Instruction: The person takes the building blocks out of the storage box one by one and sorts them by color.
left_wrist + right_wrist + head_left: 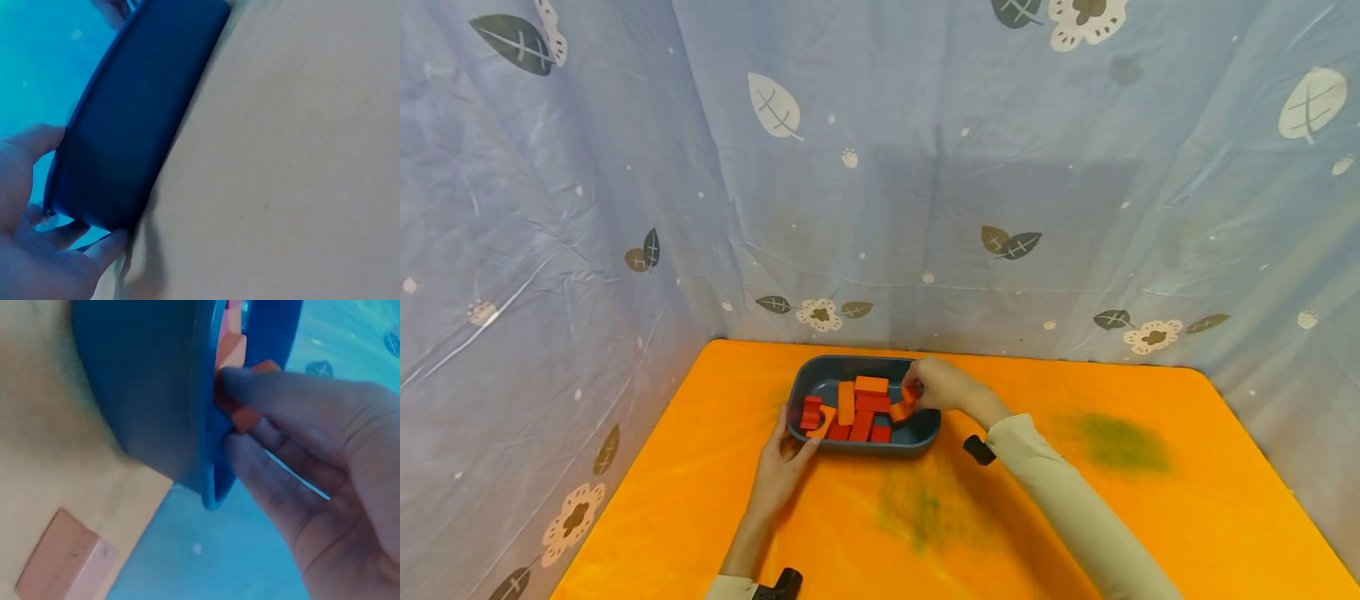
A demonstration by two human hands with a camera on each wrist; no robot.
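A dark blue-grey plastic tub [868,450] stands on the table, holding several red and orange toy building blocks [871,385]. At its left front corner, my left hand [781,471] grips it. The left wrist view shows the thumb on the rim and the fingers against the end wall of the tub [137,112]. My right hand [943,385] reaches over the right end of the tub. Between its thumb and fingers it pinches an orange-red block [249,419], just inside the rim; part of this block is hidden by the thumb.
Another block [56,559] lies on the table beside the tub in the right wrist view. The table has an orange-yellow cover [1150,517] with greenish smudges. Blue-grey curtains [850,208] with leaf and flower prints hang behind the table and at its sides.
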